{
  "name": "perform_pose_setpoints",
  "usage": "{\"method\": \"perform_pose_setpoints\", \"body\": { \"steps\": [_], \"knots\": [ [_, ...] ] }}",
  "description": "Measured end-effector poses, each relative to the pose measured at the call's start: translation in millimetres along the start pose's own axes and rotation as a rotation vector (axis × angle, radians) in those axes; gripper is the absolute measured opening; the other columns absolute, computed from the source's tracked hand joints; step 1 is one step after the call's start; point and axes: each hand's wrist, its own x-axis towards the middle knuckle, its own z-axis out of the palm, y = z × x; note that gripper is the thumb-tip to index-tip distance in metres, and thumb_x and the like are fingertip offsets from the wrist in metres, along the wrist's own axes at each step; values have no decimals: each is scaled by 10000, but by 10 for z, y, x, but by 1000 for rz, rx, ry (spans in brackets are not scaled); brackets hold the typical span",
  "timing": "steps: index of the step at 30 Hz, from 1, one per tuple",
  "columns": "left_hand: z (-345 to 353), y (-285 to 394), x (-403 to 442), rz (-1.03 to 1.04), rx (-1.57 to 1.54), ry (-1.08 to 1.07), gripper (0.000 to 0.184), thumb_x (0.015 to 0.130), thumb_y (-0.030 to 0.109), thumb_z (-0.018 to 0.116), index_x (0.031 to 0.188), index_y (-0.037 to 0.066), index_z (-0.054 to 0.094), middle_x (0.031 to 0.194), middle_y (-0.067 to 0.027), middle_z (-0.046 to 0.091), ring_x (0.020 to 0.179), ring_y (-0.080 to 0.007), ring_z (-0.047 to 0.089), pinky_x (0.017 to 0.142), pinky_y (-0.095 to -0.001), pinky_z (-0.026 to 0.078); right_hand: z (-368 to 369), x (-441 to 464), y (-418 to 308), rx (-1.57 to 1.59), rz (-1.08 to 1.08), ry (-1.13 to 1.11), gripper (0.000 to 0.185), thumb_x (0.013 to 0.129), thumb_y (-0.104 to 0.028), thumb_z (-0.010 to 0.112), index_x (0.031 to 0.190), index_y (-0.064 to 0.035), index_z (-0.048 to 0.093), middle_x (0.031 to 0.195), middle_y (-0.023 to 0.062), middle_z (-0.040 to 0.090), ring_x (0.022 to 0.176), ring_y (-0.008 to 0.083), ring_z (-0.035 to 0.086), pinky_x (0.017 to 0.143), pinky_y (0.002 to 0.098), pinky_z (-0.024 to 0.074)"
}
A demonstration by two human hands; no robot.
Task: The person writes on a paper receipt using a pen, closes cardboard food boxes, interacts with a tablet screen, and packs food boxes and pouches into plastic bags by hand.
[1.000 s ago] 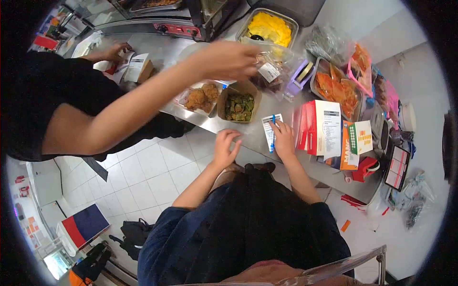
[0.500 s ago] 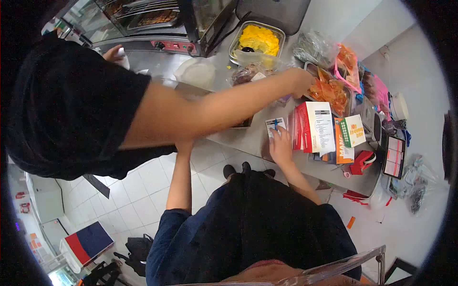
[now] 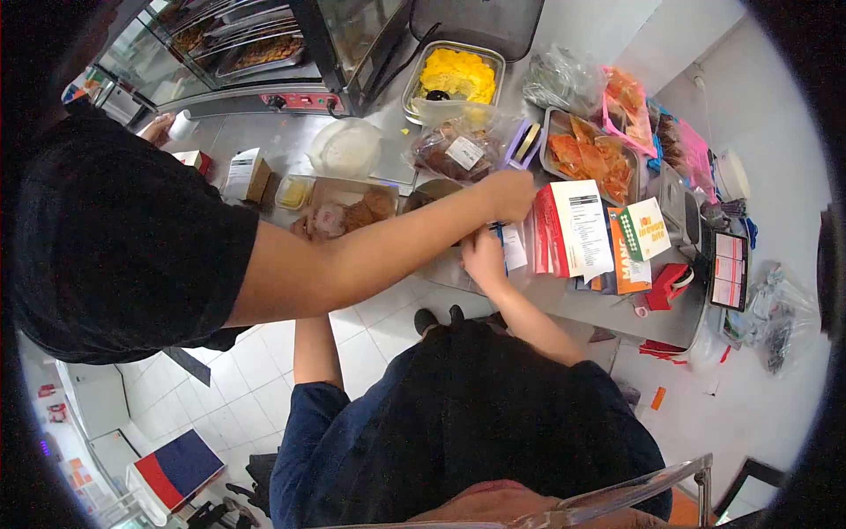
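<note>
At the edge of a white slip (image 3: 515, 250) on the bench (image 3: 273, 132), the right hand's (image 3: 482, 257) fingers curl, grip unclear; the left hand (image 3: 303, 229), mostly behind a co-worker's arm (image 3: 388, 264), cannot be read. Left of the slip, a brown box (image 3: 339, 190) holds fried chicken (image 3: 367, 212); beyond the slip, trays hold yellow food (image 3: 458, 75) and orange pieces (image 3: 586, 159).

From where I stand, this looks like a takeaway food shop's kitchen: a glass-sided food warmer (image 3: 328, 53) with trays of browned food (image 3: 264, 55) stands by the steel counter (image 3: 280, 132), fried chicken (image 3: 370, 209) sits in an open carton (image 3: 352, 187), and a red-and-white box (image 3: 548, 231) carries a long printed slip (image 3: 588, 227), another paper slip (image 3: 515, 250) close by.
</note>
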Motion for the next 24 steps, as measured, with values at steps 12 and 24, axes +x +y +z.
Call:
{"method": "perform_pose_setpoints", "body": {
  "steps": [12,24],
  "knots": [
    [12,77,-429,124,-57,43,282,783,105,579,1034,-21,554,993,-183,587,873,-315,580,756,-387,457,-77,108,145,1,20,137,242,800,-95,503,1006,32,506,700,283,572,700,451,573,607,511,438],
    [-587,783,-306,505,223,467,604,724,139,683,1246,4,412,1165,-208,484,1078,-351,458,929,-451,338,-238,544,-1136,-547,-700,156,546,667,-91,631,1197,-80,497,1085,60,541,1083,248,459,881,424,355]
  ]
}}
